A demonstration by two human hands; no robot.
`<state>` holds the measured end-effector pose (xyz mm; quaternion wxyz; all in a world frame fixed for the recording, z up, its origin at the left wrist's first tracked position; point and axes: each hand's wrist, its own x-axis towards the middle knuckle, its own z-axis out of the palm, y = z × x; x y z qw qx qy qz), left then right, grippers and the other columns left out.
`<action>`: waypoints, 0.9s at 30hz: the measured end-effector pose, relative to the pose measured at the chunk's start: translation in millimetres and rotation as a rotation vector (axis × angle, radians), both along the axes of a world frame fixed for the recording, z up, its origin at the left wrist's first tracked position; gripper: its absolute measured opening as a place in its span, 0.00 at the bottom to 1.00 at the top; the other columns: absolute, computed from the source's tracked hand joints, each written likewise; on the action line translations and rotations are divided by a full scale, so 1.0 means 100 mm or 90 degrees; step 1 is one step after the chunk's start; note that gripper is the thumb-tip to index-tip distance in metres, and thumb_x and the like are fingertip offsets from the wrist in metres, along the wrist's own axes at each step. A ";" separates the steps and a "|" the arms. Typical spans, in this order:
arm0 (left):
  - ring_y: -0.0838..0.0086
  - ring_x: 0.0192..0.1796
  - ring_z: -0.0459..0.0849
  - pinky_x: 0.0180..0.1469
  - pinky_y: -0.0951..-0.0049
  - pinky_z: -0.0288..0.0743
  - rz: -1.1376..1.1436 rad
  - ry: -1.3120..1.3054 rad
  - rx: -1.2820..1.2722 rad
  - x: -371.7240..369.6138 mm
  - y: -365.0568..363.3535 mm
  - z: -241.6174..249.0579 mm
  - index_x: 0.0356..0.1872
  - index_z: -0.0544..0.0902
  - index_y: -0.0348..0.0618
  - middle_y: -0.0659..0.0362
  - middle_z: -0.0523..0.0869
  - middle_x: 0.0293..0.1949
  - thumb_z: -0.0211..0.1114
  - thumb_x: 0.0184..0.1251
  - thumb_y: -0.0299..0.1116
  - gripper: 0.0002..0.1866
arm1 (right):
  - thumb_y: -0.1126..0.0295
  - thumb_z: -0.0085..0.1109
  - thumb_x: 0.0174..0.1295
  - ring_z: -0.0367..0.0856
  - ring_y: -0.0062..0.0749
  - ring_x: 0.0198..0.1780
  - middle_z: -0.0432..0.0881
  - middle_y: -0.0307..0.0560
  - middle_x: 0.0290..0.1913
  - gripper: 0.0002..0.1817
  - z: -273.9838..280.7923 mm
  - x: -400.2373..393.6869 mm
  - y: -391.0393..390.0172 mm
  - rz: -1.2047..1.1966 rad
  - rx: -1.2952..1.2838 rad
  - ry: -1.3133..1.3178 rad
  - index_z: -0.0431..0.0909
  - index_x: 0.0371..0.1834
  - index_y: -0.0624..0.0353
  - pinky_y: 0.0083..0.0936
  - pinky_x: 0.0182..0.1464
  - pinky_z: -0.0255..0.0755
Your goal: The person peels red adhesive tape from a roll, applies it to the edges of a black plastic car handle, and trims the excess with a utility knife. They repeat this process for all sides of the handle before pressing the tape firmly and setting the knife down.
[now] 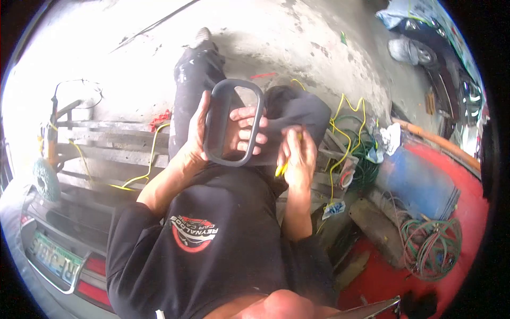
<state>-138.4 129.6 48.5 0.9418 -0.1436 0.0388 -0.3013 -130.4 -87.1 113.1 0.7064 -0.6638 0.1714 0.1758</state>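
Observation:
My left hand is closed around a dark rounded-rectangular frame, held upright above my lap. Its thumb lies along the outer left side, and the fingers curl up behind and through the opening. To the right, over my thigh, my right hand is closed on a slim yellow tool. Bits of yellow show below the fingers and near the fingertips; the rest is hidden in the grip, so I cannot tell its kind. The right hand is apart from the frame.
I sit by a slatted wooden bench. A power tool with a fluffy round pad stands at left, above a car's rear. Yellow cord crosses the slats. At right are coiled hoses, a blue container and a red surface.

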 end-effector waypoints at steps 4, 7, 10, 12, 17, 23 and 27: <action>0.35 0.66 0.76 0.67 0.38 0.71 -0.040 -0.037 0.038 -0.08 -0.09 0.03 0.74 0.65 0.29 0.33 0.70 0.70 0.44 0.60 0.85 0.63 | 0.63 0.64 0.73 0.72 0.13 0.21 0.81 0.33 0.27 0.11 0.17 0.46 0.21 0.175 -0.159 -0.130 0.84 0.46 0.60 0.16 0.21 0.63; 0.37 0.65 0.77 0.66 0.41 0.72 -0.062 -0.068 0.105 -0.11 -0.08 0.03 0.75 0.64 0.29 0.33 0.71 0.70 0.43 0.60 0.85 0.63 | 0.63 0.65 0.72 0.75 0.11 0.23 0.84 0.36 0.30 0.10 0.07 0.57 0.24 0.268 -0.126 -0.137 0.84 0.41 0.59 0.12 0.21 0.64; 0.40 0.64 0.78 0.64 0.44 0.73 -0.074 -0.095 0.156 -0.12 -0.06 0.05 0.75 0.64 0.30 0.33 0.72 0.69 0.42 0.60 0.86 0.63 | 0.66 0.63 0.72 0.75 0.13 0.22 0.80 0.36 0.26 0.09 0.10 0.53 0.22 0.273 -0.066 -0.029 0.81 0.45 0.61 0.16 0.20 0.65; 0.42 0.65 0.78 0.63 0.46 0.73 -0.062 -0.053 0.176 -0.14 -0.06 0.08 0.76 0.63 0.31 0.35 0.72 0.69 0.42 0.61 0.85 0.62 | 0.70 0.60 0.73 0.73 0.13 0.20 0.79 0.35 0.26 0.09 0.08 0.43 0.19 0.213 -0.036 -0.047 0.78 0.50 0.60 0.16 0.19 0.65; 0.55 0.71 0.72 0.70 0.54 0.67 0.010 -0.030 0.178 -0.15 -0.05 -0.11 0.79 0.59 0.38 0.46 0.69 0.72 0.45 0.71 0.76 0.52 | 0.67 0.58 0.77 0.69 0.15 0.16 0.75 0.36 0.27 0.11 -0.01 0.13 0.09 0.110 0.021 -0.069 0.70 0.54 0.58 0.17 0.15 0.62; 0.65 0.72 0.70 0.74 0.64 0.64 0.136 -0.045 0.808 -0.21 -0.38 0.13 0.79 0.55 0.36 0.51 0.72 0.70 0.67 0.76 0.38 0.40 | 0.66 0.66 0.71 0.76 0.16 0.34 0.81 0.36 0.33 0.12 0.00 -0.04 0.28 0.199 -0.022 -0.112 0.79 0.49 0.62 0.21 0.35 0.73; 0.68 0.66 0.77 0.68 0.66 0.72 0.053 0.055 0.735 -0.26 -0.28 0.15 0.77 0.58 0.35 0.52 0.78 0.63 0.71 0.73 0.34 0.39 | 0.68 0.63 0.73 0.78 0.14 0.34 0.84 0.38 0.34 0.09 0.02 0.08 0.17 0.209 -0.060 -0.131 0.82 0.46 0.63 0.19 0.36 0.74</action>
